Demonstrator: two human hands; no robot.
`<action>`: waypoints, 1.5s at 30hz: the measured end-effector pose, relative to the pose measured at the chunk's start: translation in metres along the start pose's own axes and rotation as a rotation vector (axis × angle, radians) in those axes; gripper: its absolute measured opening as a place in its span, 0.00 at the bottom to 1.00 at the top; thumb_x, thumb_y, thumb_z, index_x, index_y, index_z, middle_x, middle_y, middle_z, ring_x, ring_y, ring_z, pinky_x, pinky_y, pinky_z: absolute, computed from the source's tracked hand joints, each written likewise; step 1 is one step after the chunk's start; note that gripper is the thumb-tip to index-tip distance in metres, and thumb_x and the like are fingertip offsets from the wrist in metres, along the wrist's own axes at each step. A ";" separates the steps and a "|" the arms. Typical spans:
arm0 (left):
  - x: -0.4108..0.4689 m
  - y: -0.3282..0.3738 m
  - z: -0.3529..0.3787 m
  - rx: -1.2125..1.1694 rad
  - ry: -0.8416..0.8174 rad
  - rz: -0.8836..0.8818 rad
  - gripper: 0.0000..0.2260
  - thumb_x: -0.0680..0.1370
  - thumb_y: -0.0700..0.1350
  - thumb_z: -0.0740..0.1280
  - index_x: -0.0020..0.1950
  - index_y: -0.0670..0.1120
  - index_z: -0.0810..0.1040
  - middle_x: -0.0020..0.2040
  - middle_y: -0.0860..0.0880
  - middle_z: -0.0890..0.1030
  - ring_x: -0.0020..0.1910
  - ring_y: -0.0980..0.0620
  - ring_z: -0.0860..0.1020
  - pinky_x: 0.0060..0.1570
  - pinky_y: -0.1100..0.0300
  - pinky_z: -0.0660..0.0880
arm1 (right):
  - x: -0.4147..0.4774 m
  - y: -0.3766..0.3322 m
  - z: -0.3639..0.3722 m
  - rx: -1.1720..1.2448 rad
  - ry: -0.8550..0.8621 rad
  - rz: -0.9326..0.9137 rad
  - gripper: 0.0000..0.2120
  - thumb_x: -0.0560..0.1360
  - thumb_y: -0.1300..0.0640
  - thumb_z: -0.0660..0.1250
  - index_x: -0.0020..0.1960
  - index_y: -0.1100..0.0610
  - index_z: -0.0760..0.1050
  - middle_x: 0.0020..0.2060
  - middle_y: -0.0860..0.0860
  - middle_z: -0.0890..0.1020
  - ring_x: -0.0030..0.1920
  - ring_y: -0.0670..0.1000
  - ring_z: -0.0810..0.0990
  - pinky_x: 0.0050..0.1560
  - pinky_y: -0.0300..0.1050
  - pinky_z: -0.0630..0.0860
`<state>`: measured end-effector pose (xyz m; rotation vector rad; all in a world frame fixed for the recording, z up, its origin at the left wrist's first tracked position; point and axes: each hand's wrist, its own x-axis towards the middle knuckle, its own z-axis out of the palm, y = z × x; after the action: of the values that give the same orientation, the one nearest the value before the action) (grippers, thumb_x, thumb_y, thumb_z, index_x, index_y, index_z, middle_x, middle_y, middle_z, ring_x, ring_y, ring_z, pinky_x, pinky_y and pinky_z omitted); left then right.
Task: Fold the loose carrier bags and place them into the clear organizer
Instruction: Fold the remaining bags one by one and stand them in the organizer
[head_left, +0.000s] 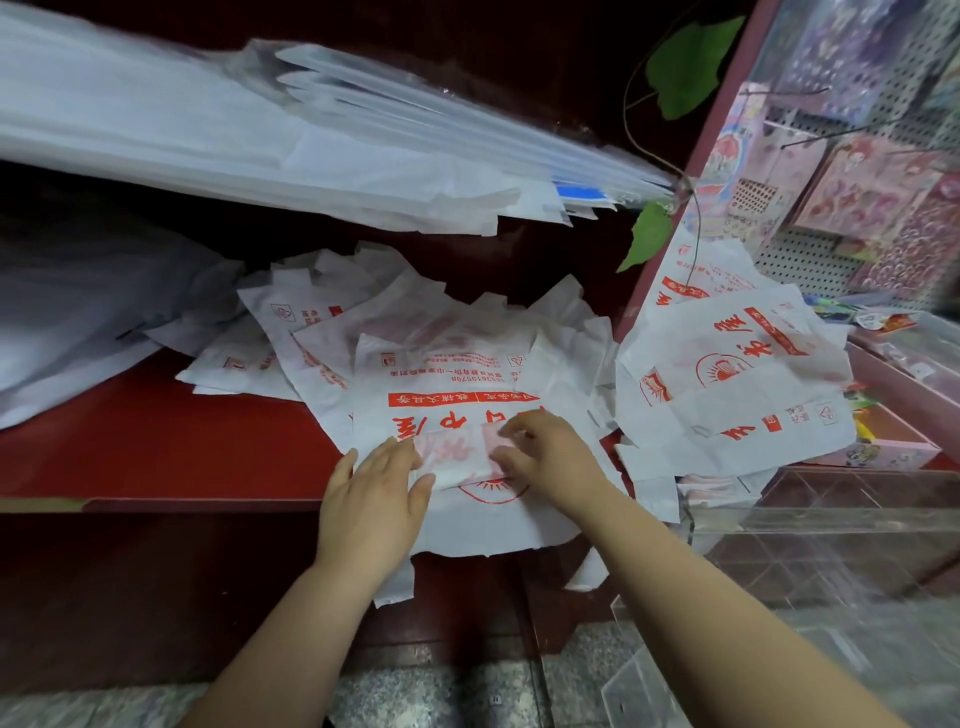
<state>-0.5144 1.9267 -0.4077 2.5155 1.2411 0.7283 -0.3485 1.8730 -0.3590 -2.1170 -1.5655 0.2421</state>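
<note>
Left hand (375, 496) presses flat on the folded bag (457, 460), fingers straight. Right hand (551, 457) pinches its edge, fingers curled.

A small folded bag (457, 460) lies on a flat white bag (457, 379) with red writing. More loose white bags (311, 322) lie behind in a messy heap. Another pile (727, 384) sits to the right. The clear organizer (831, 522) stands just beside that pile, with little boxes inside.
</note>
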 end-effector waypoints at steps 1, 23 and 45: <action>0.000 0.000 0.000 0.018 0.022 0.002 0.17 0.72 0.52 0.55 0.41 0.43 0.80 0.45 0.47 0.84 0.51 0.47 0.82 0.52 0.45 0.73 | 0.005 -0.004 0.000 -0.067 -0.041 -0.018 0.20 0.74 0.54 0.67 0.64 0.58 0.70 0.64 0.53 0.73 0.63 0.52 0.69 0.61 0.41 0.63; 0.003 0.010 -0.012 -0.518 0.094 -0.197 0.36 0.72 0.57 0.68 0.74 0.48 0.57 0.69 0.51 0.69 0.70 0.53 0.64 0.72 0.57 0.51 | 0.011 -0.020 -0.014 0.108 -0.177 -0.057 0.11 0.70 0.62 0.69 0.33 0.55 0.69 0.40 0.50 0.72 0.46 0.49 0.68 0.44 0.40 0.64; -0.007 0.155 0.012 -0.455 -0.157 0.074 0.07 0.78 0.48 0.60 0.41 0.48 0.69 0.32 0.49 0.74 0.37 0.46 0.75 0.36 0.55 0.67 | -0.166 0.138 -0.060 0.464 0.485 0.256 0.14 0.70 0.66 0.70 0.42 0.47 0.74 0.41 0.39 0.77 0.49 0.50 0.75 0.45 0.23 0.67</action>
<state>-0.4076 1.8266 -0.3554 2.2006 0.8220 0.7181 -0.2602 1.6704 -0.3985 -1.8215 -0.8623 0.1436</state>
